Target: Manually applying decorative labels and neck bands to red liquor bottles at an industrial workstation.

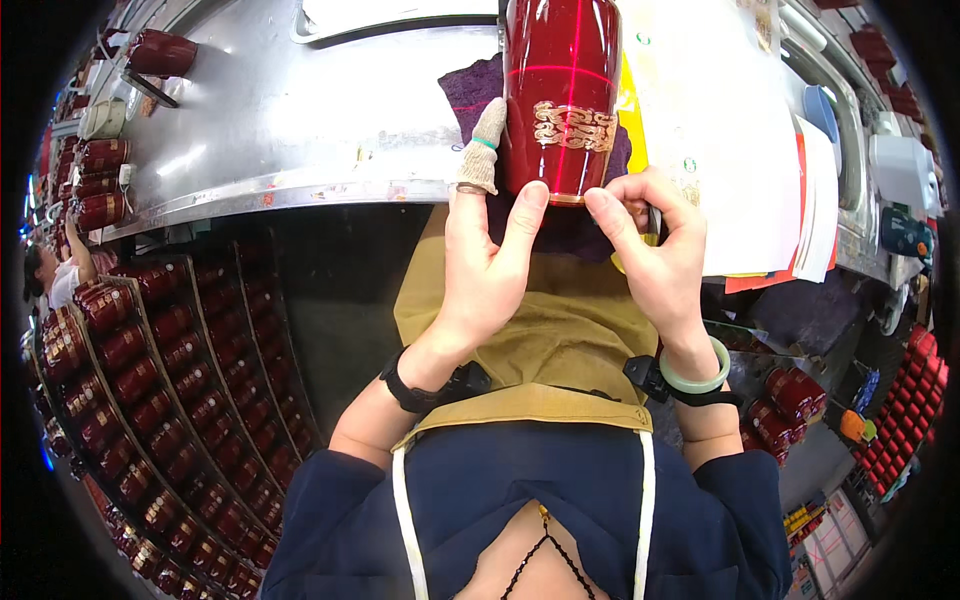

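A glossy dark red cylinder [563, 70], perhaps a jar or cup, lies above a dark purple cloth [472, 88] at the table's near edge. Gold ornament [575, 127] decorates its side, and a thin red light cross falls over it. My left hand [490, 240] is closed along its left side, thumb on the near rim; a knitted finger cover [485, 145] sheathes one finger. At the near right corner of the rim, my right hand [652, 235] pinches with thumb and bent forefinger. What lies behind the right fingertips is partly hidden.
A metal table [300, 120] spreads to the left, with a white tray [395, 15] at its far side. White paper sheets [720, 150] lie at right. Racks of red vessels [180, 370] stand lower left; another person [65, 270] is beyond them. More red vessels [785, 400] sit lower right.
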